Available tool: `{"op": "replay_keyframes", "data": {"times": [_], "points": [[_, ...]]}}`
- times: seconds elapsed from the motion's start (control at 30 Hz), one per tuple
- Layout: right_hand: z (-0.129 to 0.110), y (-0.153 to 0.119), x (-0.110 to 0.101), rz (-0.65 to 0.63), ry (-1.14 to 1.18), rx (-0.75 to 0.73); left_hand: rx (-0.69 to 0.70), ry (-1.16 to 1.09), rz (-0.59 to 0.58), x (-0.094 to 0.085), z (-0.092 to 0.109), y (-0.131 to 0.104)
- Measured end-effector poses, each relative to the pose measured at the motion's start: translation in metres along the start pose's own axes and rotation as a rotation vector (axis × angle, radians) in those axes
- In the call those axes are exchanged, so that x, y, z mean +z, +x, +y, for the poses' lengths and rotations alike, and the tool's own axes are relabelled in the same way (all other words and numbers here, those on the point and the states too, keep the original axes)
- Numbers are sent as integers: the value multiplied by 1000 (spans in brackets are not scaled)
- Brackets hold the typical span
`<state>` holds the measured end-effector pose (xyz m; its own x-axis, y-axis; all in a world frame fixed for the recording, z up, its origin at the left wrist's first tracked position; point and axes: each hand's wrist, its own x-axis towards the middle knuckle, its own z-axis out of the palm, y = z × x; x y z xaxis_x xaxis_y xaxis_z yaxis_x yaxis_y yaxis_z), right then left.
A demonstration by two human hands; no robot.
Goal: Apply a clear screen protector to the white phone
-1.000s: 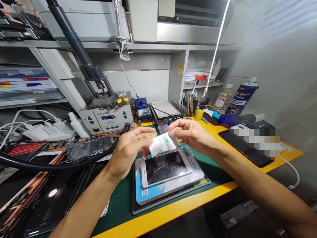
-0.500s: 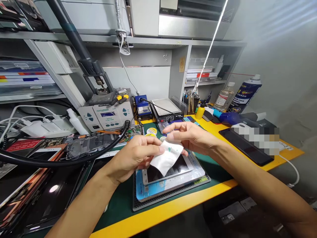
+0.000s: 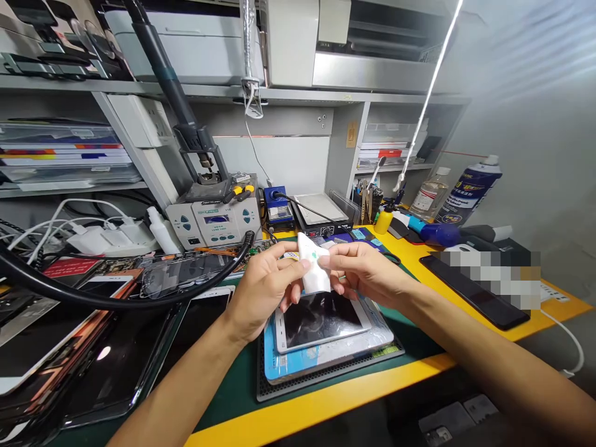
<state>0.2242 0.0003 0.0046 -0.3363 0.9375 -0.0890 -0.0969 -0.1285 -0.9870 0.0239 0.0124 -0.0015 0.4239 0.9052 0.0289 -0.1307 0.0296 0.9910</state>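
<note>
Two hands, left hand (image 3: 267,279) and right hand (image 3: 363,270), pinch a white slip (image 3: 317,278) over the far edge of a phone (image 3: 321,329); spread broad across it half a second earlier, the slip now stands narrower, creased, baring more screen (image 3: 328,324)

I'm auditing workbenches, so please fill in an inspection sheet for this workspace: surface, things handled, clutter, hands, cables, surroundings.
Surface: green mat on a yellow tabletop.
Things handled: small white packet with green marks, held above a white-framed phone lying screen-up on a blue-and-silver slab.
Clutter: dark panels and loose phone parts crowd the left; a black phone lies at right.
Hands: left hand and right hand both pinch the white packet.
Cables: black hose arcs across the left side; white cable hangs at the right edge.
Surroundings: grey shelf behind; spray can and clear bottle at the right rear.
</note>
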Motion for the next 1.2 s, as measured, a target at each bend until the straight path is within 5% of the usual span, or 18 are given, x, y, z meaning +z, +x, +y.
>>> {"op": "replay_keyframes", "data": {"times": [0.53,0.8,0.93,1.2], "points": [[1,-1,-4,37,-39,-111,94,92,15,-7,-4,4],[-4,0,-7,-106,230,58,241,277,61,-6,-6,1],[-1,-1,-4,-123,85,133,300,355,98,-5,-7,-1],[2,0,-3,10,-45,20,-32,78,-46,-6,1,-2]]}}
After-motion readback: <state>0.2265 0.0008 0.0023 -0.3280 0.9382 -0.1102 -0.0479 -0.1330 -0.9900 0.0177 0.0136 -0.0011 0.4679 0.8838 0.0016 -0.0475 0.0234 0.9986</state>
